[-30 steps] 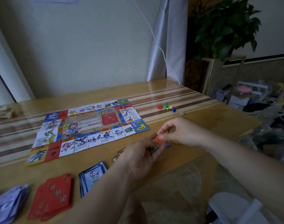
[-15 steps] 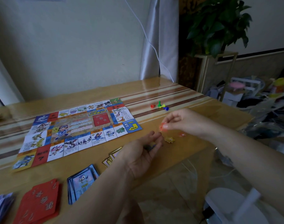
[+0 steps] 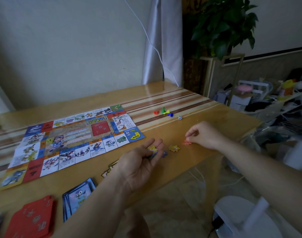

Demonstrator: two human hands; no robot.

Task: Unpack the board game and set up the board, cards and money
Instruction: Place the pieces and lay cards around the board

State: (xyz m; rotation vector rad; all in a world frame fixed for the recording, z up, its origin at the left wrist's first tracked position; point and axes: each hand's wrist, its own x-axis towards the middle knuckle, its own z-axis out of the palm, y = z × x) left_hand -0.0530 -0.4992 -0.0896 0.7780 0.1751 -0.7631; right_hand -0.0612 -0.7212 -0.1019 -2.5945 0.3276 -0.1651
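The right hand (image 3: 203, 134) pinches a small red star-shaped token (image 3: 187, 143); it should go flat beside the yellow star-shaped token (image 3: 174, 148), with the straight-fingered left hand (image 3: 141, 162) held level.

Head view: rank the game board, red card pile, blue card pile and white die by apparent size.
1. game board, by far largest.
2. red card pile and blue card pile: red looks bigger, but it is nearer and fanned, so unranked.
3. white die, smallest.
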